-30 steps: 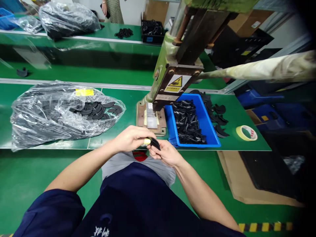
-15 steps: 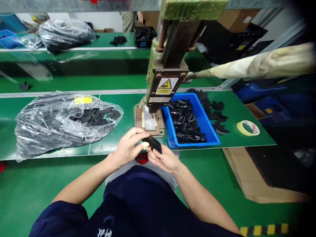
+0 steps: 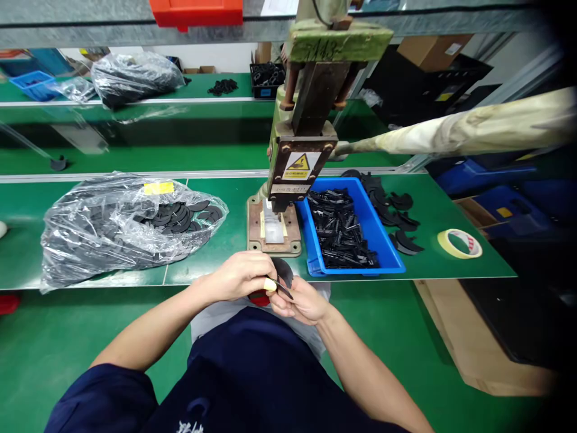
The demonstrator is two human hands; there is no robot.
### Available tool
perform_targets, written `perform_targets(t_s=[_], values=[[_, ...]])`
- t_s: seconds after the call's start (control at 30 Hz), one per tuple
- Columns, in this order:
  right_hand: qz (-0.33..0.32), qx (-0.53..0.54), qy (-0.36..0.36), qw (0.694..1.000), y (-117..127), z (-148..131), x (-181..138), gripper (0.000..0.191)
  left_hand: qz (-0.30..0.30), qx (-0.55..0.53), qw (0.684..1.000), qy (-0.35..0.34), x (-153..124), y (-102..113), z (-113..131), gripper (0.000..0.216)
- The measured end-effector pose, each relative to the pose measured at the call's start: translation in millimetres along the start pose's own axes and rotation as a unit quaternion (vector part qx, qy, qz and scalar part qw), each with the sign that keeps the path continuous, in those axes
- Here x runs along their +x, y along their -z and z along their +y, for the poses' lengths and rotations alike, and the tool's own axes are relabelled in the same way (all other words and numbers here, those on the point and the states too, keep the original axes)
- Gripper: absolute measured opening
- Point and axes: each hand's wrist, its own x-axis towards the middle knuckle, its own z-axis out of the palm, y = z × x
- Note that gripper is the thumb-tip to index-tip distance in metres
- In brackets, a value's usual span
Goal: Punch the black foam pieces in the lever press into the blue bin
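The green bench [image 3: 202, 261] runs across, and on it the lever press [image 3: 309, 111] stands at the worker's twelve o'clock, the plastic bag [image 3: 112, 234] at ten and the blue bin [image 3: 381, 225] at two, probably so all lie within reach. Over the near edge, the left hand [image 3: 246, 275] and right hand [image 3: 304, 302] pinch thin black pieces [image 3: 282, 269] from opposite ends, thumbs against fingers, seemingly for steadiness; a yellow cover [image 3: 269, 284] wraps the left thumb.

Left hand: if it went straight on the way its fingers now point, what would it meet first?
The left hand would probably meet the right hand, just past the black pieces held between them; depth is unclear.
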Motion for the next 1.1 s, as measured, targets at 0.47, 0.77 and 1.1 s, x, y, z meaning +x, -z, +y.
perform_targets(t_s=[0.47, 0.77, 1.1], values=[[0.018, -0.091, 0.079, 0.993, 2, -8, -9, 0.048, 0.154, -0.052, 0.986, 0.022, 3, -4, 5, 0.041], [0.141, -0.290, 0.171, 0.931, 17, -32, -31, 0.049, 0.190, 0.014, 0.982, -0.005, -10, -18, 1, 0.007], [0.211, -0.614, 0.439, 0.621, 10, -24, -36, 0.038, 0.190, 0.168, 0.956, -0.149, -17, -28, -12, 0.018]])
